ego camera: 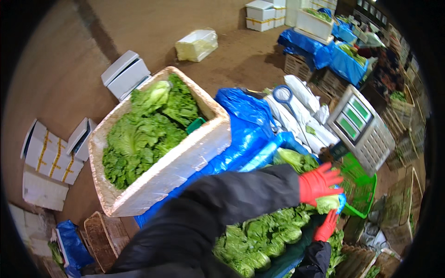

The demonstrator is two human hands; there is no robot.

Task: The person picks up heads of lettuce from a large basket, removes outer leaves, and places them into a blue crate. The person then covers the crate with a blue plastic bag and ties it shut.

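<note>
My left hand, in a red rubber glove, reaches across from the left with its fingers spread. Just below it is the pale base of a head of leafy lettuce. My right hand, gloved in red too, comes up from below, its extended fingertips against that lettuce's lower edge. Rows of green lettuce heads lie beneath my left arm, beside a dark green cloth or sheet. Behind my left hand, another lettuce rests near the blue plastic sheet.
A large foam box holds leafy lettuce and a green object. At right are a digital scale display and a green plastic crate. White wrapped bundles lie behind. Another person stands at the far right.
</note>
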